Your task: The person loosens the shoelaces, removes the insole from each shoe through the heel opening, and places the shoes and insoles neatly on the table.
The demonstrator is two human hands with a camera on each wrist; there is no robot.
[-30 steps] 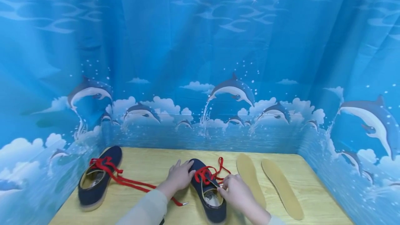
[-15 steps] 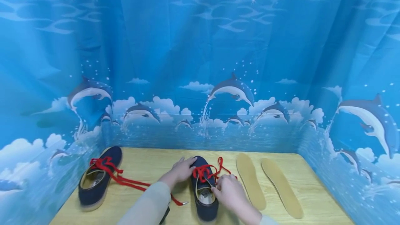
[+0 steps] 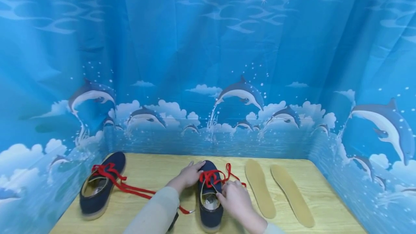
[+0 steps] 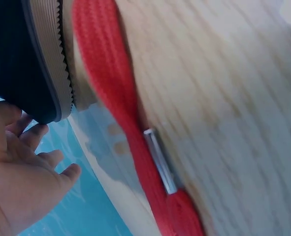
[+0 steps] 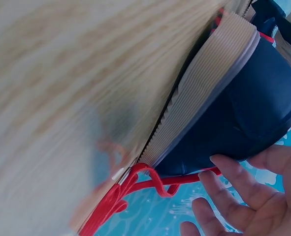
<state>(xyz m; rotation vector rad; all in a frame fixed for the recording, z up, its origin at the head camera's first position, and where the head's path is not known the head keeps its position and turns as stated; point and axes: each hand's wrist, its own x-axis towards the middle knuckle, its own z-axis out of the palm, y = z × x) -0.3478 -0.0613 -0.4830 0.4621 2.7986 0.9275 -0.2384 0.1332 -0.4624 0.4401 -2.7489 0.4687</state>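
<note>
A navy lace-up shoe (image 3: 210, 215) with a red shoelace (image 3: 209, 178) stands mid-table, toe pointing away, a pale insole lining showing inside. My left hand (image 3: 189, 176) holds its toe, thumb along the near side and fingers at the front; its other fingers extend loosely past the toe in the left wrist view. At the opening's right edge, my right hand (image 3: 236, 197) pinches the upper between thumb and index finger. Its remaining fingers stay apart from the shoe in the right wrist view. The lace's loose loop (image 3: 229, 170) lies on the table's far right side of the shoe.
A matching navy shoe (image 3: 94, 205) stands at the left, its long red lace (image 3: 136, 190) trailing under my left forearm to a metal tip. Two tan insoles (image 3: 260, 189) lie side by side on the right. A dolphin-print curtain (image 3: 208, 64) encloses the wooden table (image 3: 328, 198).
The mid-table shoe has swung straighter, its heel shifting left. My right hand has moved left with it at the opening's edge, while my left hand stays at the toe.
</note>
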